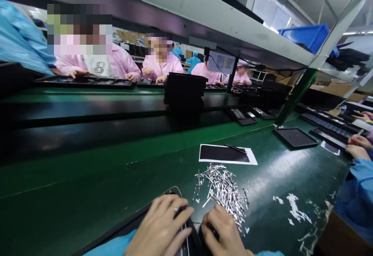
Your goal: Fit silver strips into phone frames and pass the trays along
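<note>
My left hand (163, 223) rests over a black flat part (174, 190) with a rounded corner and a thin bright edge, most of it hidden beneath the hand. Its fingers stretch forward, with the thumb apart from them. Close beside it, my right hand (223, 229) is curled at the right edge of that part. Something dark shows between its fingers, too covered to name. Just beyond the right hand, a loose heap of small silvery metal strips (225, 188) lies on the green table (145, 174).
Tweezers (235, 148) lie on a black sheet with a white border (204, 153). White scraps (294, 207) lie at right. A black tray (295, 137) sits near the green post (300, 93). Stacked black trays (185, 89) stand across. Co-workers in pink sit opposite; another's hand (359, 147) is at right.
</note>
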`<state>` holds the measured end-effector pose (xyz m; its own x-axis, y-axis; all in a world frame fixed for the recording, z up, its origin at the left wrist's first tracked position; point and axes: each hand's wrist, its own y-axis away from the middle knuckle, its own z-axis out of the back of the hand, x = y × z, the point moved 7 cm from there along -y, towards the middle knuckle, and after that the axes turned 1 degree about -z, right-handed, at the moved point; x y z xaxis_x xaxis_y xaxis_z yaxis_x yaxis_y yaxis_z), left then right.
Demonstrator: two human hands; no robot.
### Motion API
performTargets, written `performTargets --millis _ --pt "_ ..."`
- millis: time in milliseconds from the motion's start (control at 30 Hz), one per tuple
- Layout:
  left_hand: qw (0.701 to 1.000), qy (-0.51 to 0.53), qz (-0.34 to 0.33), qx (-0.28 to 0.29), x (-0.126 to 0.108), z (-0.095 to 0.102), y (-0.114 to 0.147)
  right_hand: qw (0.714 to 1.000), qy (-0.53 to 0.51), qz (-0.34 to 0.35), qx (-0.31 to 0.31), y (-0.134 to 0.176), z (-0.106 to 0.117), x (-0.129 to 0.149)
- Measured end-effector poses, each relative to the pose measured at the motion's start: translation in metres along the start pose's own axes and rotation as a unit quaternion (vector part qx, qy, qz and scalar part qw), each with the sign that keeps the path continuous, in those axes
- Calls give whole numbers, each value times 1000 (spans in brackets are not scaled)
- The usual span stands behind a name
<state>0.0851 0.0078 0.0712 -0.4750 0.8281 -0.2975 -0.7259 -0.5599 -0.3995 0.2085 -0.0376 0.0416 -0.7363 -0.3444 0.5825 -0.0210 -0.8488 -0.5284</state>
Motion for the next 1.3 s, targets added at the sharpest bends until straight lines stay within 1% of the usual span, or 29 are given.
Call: performTargets --millis 67,133,200,267,333,367,400,433,500,533,567,667,733,833,900,967,1000,1033,1067,1100,1133,1167,1200,1267,1300 --pt "998 16 -19 49 -19 -16 -23 1000 -2 19 -5 2 -4 -5" --pt "996 39 -13 82 -28 -24 -34 1000 -8 25 -5 2 -3 -11" --pt "991 70 3 113 -29 -28 -35 999 -26 24 19 0 -1 -14" --pt "984 105 24 139 -27 -29 -31 997 -47 19 56 -2 3 -12" --pt "976 143 54 155 -24 -28 -28 992 -85 -12 95 -4 7 -10" --pt "971 163 75 156 -22 -27 -27 985 -123 -46 112 -5 8 -11" --pt "966 183 98 155 -21 -26 -26 972 -174 -90 126 -5 9 -12" --pt "959 203 119 156 -19 -26 -26 953 -231 -139 135 -5 9 -14" --pt "949 232 148 157 -19 -26 -27 906 -332 -225 133 -3 7 -17" --pt "945 240 154 160 -19 -27 -27 890 -361 -249 126 -2 7 -18" --pt "942 246 158 165 -19 -27 -27 879 -378 -265 120 -2 6 -19" --pt "933 259 175 176 -18 -29 -26 861 -406 -285 114 -2 5 -18" --pt "922 284 192 180 -17 -29 -26 838 -445 -296 112 -2 5 -16" --pt "889 359 208 193 -19 -29 -27 790 -520 -304 114 -3 7 -11" --pt "858 422 209 203 -22 -30 -28 774 -543 -302 123 -3 6 -8" --pt "826 477 212 211 -27 -31 -28 778 -537 -297 130 -3 5 -8" --pt "812 497 217 215 -28 -32 -28 789 -523 -293 133 -3 4 -9" --pt "802 510 224 216 -28 -31 -28 811 -492 -287 133 -4 5 -10" --pt "797 515 230 216 -28 -30 -28 839 -449 -279 129 -4 8 -13" --pt "800 510 235 211 -26 -26 -28 867 -400 -271 120 -5 13 -17" --pt "811 492 243 201 -21 -21 -27 891 -352 -266 105 -6 20 -22" --pt "829 466 249 184 -14 -13 -26 909 -314 -263 83 -6 30 -28" --pt "847 435 256 166 -5 -4 -24 921 -281 -265 55 -4 42 -36" --pt "872 366 296 133 19 14 -14 930 -231 -287 -9 7 73 -57" --pt "880 330 322 117 33 22 -6 938 -161 -302 -48 16 93 -71"
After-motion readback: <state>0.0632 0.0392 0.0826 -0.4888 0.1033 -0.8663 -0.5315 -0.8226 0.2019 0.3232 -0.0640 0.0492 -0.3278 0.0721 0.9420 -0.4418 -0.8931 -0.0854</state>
